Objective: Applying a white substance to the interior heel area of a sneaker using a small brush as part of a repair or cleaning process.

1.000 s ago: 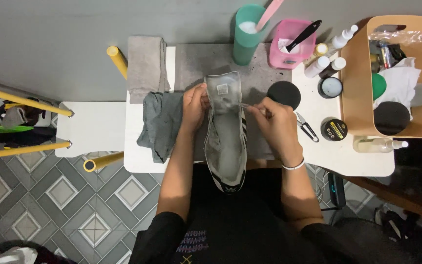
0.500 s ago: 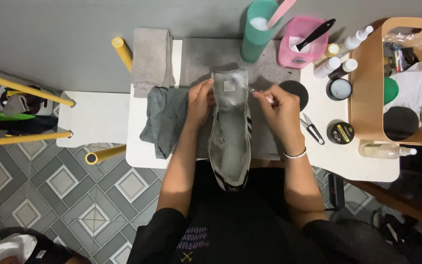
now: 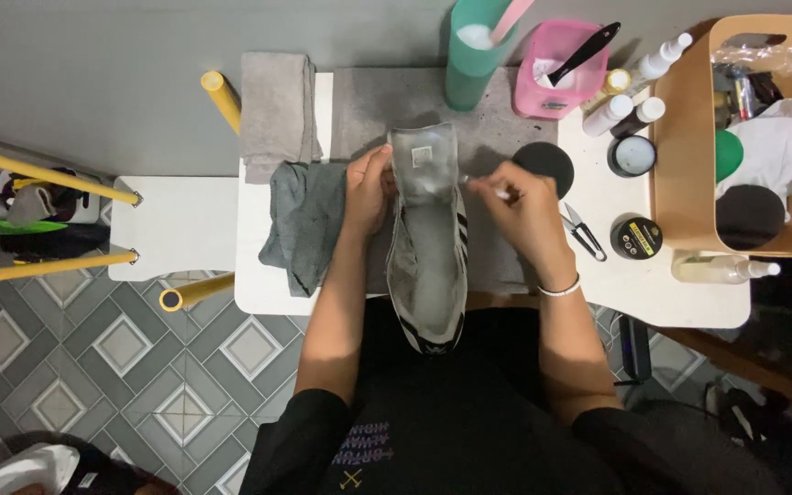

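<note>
A grey sneaker (image 3: pixel 428 257) with black side stripes lies lengthwise over the white table's (image 3: pixel 662 284) front edge, its tongue pulled up toward the far side. My left hand (image 3: pixel 368 191) grips the sneaker's left side by the tongue. My right hand (image 3: pixel 520 206) is closed on a small white-tipped tool, held at the shoe's right side near the tongue. A dark grey cloth (image 3: pixel 304 225) is spread just left of the shoe, under my left wrist.
A folded grey towel (image 3: pixel 275 110), a teal cup (image 3: pixel 474 50), a pink tub with a black brush (image 3: pixel 556 69), small bottles (image 3: pixel 630 101), round tins (image 3: pixel 636 236), small scissors (image 3: pixel 584 231) and a wooden box (image 3: pixel 763 137) stand around. Yellow poles (image 3: pixel 43 174) jut out at left.
The view shifted slightly. My right hand moved a little toward the shoe's tongue with the tool; my left hand kept its hold on the sneaker.
</note>
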